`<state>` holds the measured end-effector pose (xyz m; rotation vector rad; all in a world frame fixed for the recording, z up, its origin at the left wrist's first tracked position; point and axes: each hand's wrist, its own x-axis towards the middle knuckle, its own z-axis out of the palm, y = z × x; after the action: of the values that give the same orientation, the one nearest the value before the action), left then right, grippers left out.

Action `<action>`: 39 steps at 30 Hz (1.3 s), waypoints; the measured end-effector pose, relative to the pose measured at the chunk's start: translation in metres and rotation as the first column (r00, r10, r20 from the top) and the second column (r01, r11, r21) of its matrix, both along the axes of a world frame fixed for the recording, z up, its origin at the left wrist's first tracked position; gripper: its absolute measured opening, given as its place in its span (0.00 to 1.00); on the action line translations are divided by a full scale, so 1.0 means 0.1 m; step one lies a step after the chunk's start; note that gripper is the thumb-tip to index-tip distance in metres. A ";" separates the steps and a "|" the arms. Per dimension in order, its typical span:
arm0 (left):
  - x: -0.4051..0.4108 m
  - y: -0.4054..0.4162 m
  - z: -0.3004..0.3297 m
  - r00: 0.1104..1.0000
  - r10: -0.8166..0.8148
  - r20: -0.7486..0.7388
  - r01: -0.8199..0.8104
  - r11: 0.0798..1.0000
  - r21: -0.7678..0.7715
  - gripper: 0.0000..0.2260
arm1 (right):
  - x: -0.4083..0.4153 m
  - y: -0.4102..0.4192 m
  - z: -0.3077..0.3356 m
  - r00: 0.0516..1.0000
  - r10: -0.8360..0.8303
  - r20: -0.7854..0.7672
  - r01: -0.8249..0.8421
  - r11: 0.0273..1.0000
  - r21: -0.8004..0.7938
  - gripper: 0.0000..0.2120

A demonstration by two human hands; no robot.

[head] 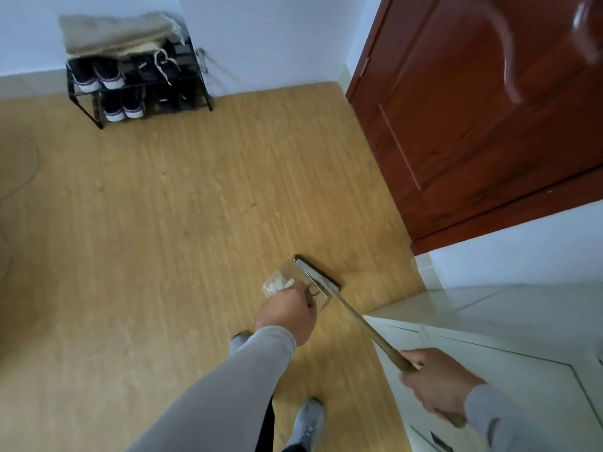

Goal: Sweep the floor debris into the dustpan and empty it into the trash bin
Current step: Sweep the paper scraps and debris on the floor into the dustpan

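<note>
— Which step is in hand?

— In the head view, the left hand (287,316) grips the dustpan (284,282) on the wood floor (163,223); the right hand (437,383) clasps the broom (329,290) handle, its head touching the pan.

— And next?

— I judge: sweep the debris in, then find the trash bin, which is not visible.

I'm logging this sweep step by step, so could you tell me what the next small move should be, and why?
Probably a short pull of the broom toward the dustpan: its head sits right at the pan's edge on the floor, the left hand holds the pan, and the right hand grips the handle.
</note>
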<state>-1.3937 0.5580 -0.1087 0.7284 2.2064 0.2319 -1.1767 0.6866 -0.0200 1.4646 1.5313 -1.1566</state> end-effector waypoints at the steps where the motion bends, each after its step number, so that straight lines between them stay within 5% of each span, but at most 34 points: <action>1: -0.02 0.01 -0.01 0.998 0.003 0.065 -0.001 1.000 -0.025 0.10 | 0.02 0.07 0.08 1.000 -0.019 0.001 0.019 1.000 -0.012 0.24; 5: -0.25 -0.01 0.07 0.962 0.021 0.273 0.003 0.996 -0.089 0.12 | 0.03 0.17 0.42 0.996 -0.081 -0.030 0.081 0.997 0.004 0.19; 14: -1.24 -0.82 0.65 0.954 0.248 0.169 -0.251 0.968 -0.002 0.12 | -0.82 -0.14 0.49 0.974 -0.188 -0.129 0.199 0.977 0.078 0.08; 23: -2.15 -1.41 1.00 0.896 0.437 0.081 -0.442 0.895 0.059 0.12 | -1.91 -0.02 0.54 0.990 -0.074 -0.119 0.097 0.974 0.205 0.13; 27: -2.55 -1.40 0.93 0.872 0.488 0.033 -0.489 0.870 0.064 0.14 | -2.38 0.31 0.31 0.995 -0.042 -0.087 0.062 0.970 0.234 0.19; 31: -2.95 -1.29 0.86 0.839 0.543 -0.020 -0.541 0.838 0.078 0.16 | -2.99 0.70 0.22 0.991 -0.067 -0.113 0.092 0.970 0.227 0.05; 39: -3.91 -0.60 0.76 0.818 0.570 -0.078 -0.569 0.821 0.038 0.14 | -4.25 2.22 -0.46 0.992 -0.106 0.063 0.087 0.964 0.250 0.11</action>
<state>-1.7851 0.4980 -0.0329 0.0535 2.4608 0.5230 -1.6022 0.9087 -0.0658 1.7455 1.6113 -0.9792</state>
